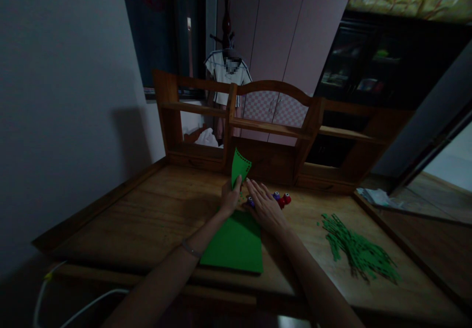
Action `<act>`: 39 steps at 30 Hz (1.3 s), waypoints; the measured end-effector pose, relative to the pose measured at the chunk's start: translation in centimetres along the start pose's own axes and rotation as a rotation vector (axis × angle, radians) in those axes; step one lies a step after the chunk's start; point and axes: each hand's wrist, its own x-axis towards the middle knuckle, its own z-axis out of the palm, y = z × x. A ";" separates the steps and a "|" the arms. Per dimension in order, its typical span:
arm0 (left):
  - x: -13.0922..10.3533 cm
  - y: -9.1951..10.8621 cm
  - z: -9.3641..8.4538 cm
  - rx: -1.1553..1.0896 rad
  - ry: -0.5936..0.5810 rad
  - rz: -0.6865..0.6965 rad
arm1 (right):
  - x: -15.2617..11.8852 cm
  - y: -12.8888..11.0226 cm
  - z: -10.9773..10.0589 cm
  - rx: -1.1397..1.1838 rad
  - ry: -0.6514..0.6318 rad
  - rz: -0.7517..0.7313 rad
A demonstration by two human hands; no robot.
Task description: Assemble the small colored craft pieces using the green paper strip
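Note:
My left hand [230, 197] is closed on a green sheet of paper [239, 164], which stands up and curves, with a row of small dark holes along its top and right edges. Beside it, my right hand [266, 206] lies palm down with its fingers stretched out. Under and around that hand sit small red knobbed objects [281, 202] and purple knobbed objects [251, 201], partly hidden; their exact kind is unclear. Tiny green bits [241, 196] are scattered between my hands. A flat stack of green paper [236, 244] lies below my wrists.
A heap of thin green paper strips [356, 249] lies on the right of the wooden desk [147, 220]. A wooden shelf unit [273, 125] stands along the back edge. A white cable [94, 301] hangs at the front left, and a wall [81, 121] borders the left side.

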 end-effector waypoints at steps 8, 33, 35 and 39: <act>0.0 0.1 0.1 0.007 0.018 0.037 | 0.0 0.0 -0.1 -0.028 -0.015 -0.020; -0.3 -0.1 0.0 0.098 -0.138 0.075 | -2.1 4.4 2.2 0.320 0.174 0.374; -0.4 -0.1 0.1 0.094 -0.155 0.070 | -2.3 4.8 2.3 0.367 0.225 0.451; -0.4 -0.4 0.2 0.073 -0.202 0.031 | -2.6 5.3 2.5 0.474 0.314 0.590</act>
